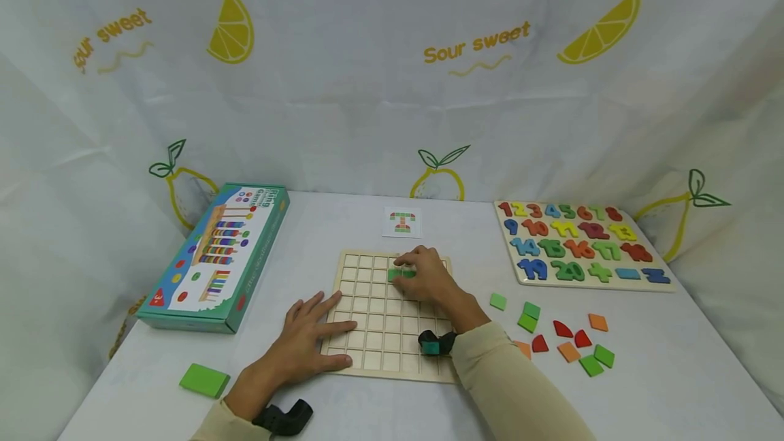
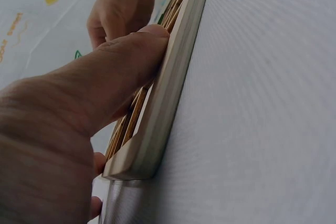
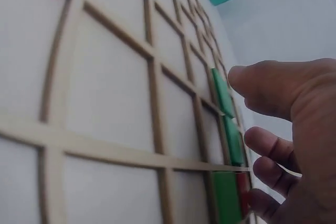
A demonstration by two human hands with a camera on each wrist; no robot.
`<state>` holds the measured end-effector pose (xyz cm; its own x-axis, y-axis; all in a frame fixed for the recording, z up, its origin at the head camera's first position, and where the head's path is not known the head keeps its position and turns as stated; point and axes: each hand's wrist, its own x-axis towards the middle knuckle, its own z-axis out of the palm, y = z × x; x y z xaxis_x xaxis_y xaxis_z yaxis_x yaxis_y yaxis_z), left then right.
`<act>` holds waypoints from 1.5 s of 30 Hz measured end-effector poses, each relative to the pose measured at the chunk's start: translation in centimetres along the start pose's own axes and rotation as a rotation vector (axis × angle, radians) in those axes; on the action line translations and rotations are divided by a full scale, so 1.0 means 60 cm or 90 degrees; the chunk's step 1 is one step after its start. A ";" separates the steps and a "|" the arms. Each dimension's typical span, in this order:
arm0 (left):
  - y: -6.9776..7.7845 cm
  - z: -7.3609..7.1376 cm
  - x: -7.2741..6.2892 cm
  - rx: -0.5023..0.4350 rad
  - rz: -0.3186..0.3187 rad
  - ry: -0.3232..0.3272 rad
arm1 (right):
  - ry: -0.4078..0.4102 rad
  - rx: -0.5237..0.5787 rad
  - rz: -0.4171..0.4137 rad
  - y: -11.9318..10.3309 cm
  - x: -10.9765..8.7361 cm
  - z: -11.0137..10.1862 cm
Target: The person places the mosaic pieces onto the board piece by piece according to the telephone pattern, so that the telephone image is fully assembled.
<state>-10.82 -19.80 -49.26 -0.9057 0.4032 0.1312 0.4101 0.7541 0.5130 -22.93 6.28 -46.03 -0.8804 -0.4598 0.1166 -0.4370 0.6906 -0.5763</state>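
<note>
My left hand (image 1: 306, 339) rests with spread fingers on the left edge of a wooden grid board (image 1: 373, 341); in the left wrist view its thumb (image 2: 126, 59) lies along the rim. My right hand (image 1: 425, 278) is over the far part of the board, fingertips right at green tiles (image 1: 401, 275) set in the squares. The right wrist view shows its thumb and fingers apart, with nothing pinched in the visible gap. Green tiles (image 3: 227, 195) and a red piece (image 3: 242, 190) sit in the grid close by. The hand hides part of the board in the head view.
Loose green (image 1: 498, 301), orange (image 1: 568, 352) and red (image 1: 562, 329) pieces lie right of the board. A pattern card (image 1: 402, 231) lies behind it. A number puzzle (image 1: 582, 243) is at back right, a game box (image 1: 214, 257) at left, a green block (image 1: 205, 380) at front left.
</note>
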 end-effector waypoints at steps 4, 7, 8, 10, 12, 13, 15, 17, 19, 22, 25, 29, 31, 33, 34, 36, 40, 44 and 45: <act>0.000 0.001 0.000 -0.001 -0.004 -0.002 | 0.025 0.038 -0.019 -0.010 -0.006 -0.019; 0.001 0.001 0.000 -0.002 -0.008 -0.004 | 0.045 0.068 -0.039 -0.020 -0.014 -0.041; 0.002 0.001 0.000 -0.002 -0.009 -0.004 | 0.053 0.071 -0.048 -0.023 -0.017 -0.049; 0.002 0.000 0.000 -0.004 -0.009 -0.003 | 0.069 0.070 -0.069 -0.030 -0.025 -0.067; 0.002 0.000 0.000 -0.006 -0.008 -0.002 | 0.085 0.067 -0.088 -0.036 -0.034 -0.085; 0.002 0.000 0.000 -0.008 -0.007 -0.002 | 0.093 0.064 -0.095 -0.038 -0.039 -0.094; 0.002 0.000 0.001 -0.010 -0.006 -0.003 | 0.107 0.059 -0.105 -0.042 -0.050 -0.111; 0.002 -0.001 0.000 -0.012 -0.008 -0.005 | 0.118 0.061 -0.108 -0.045 -0.060 -0.126; 0.001 -0.001 0.000 -0.013 -0.009 -0.006 | 0.126 0.058 -0.108 -0.046 -0.071 -0.141; 0.000 -0.001 0.000 -0.012 -0.008 -0.006 | 0.137 0.051 -0.105 -0.046 -0.088 -0.160; -0.002 0.000 0.001 -0.011 -0.005 -0.006 | 0.148 0.041 -0.111 -0.042 -0.107 -0.177; -0.001 0.000 0.001 -0.014 -0.003 -0.007 | 0.162 0.023 -0.113 -0.031 -0.134 -0.197; 0.000 0.001 0.002 -0.017 -0.005 -0.008 | 0.169 0.013 -0.110 -0.022 -0.148 -0.208; 0.002 0.000 0.002 -0.017 -0.008 -0.010 | 0.177 0.009 -0.106 -0.010 -0.162 -0.218; 0.003 0.000 0.002 -0.017 -0.009 -0.011 | 0.180 0.004 -0.105 -0.002 -0.168 -0.223; 0.004 -0.001 0.003 -0.015 -0.010 -0.011 | 0.183 0.005 -0.098 0.014 -0.179 -0.232; 0.005 -0.002 0.003 -0.010 -0.011 -0.009 | 0.171 0.004 -0.067 0.050 -0.198 -0.245; 0.005 -0.002 0.002 -0.012 -0.015 -0.012 | 0.153 0.004 -0.044 0.087 -0.216 -0.251; 0.005 -0.002 0.002 -0.013 -0.016 -0.012 | 0.148 0.004 -0.039 0.096 -0.220 -0.250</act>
<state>-10.84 -19.58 -49.00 -0.9136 0.3935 0.1022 0.3842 0.7535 0.5335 -16.59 24.69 -38.73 -0.8716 -0.3590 0.3338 -0.4899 0.6617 -0.5676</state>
